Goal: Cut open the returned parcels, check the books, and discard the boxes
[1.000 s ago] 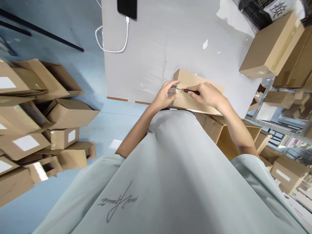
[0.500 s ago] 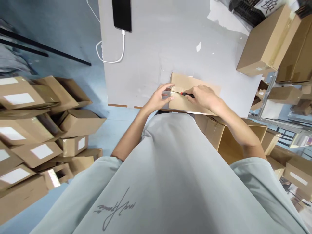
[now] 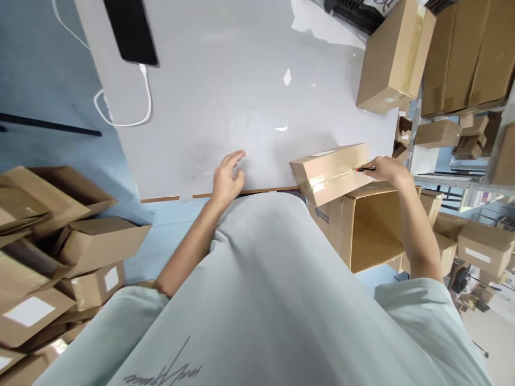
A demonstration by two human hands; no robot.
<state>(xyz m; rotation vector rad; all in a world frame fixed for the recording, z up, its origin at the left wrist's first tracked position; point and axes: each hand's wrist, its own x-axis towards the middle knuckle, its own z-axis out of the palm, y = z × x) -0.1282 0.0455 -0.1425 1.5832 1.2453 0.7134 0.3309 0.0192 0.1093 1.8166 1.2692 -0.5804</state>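
We see the taped carton [image 3: 328, 174] at the near table edge [image 3: 257, 190], right of our body, tilted, its near corner jutting past the edge; shiny tape runs along its seam, contents hidden. Our right hand [image 3: 388, 170] has fingers closed round the red-and-black cutter [image 3: 366, 170], tip at the far end of that seam; whether it touches, we can't tell. Our left hand [image 3: 228, 179] is half open, thumb apart from loosely curled fingers, nothing seen in its grip, near the edge and well apart from the carton. Grey tabletop [image 3: 209, 102] stretches between left hand and carton, and on beyond both. Below the carton, off the edge: large open box [image 3: 376, 228], mouth showing brown inner walls. Tall carton [image 3: 396, 59], taped, stands at the table's right side, beside a black crate [image 3: 356, 15], contents unclear. Phone [image 3: 132, 32] with white cable [image 3: 149, 102] lies far left; cable loops over the left edge. Boxes [image 3: 104, 244] piled left on the floor, some flaps open; more cartons sit on the right-hand shelving [image 3: 478, 182].
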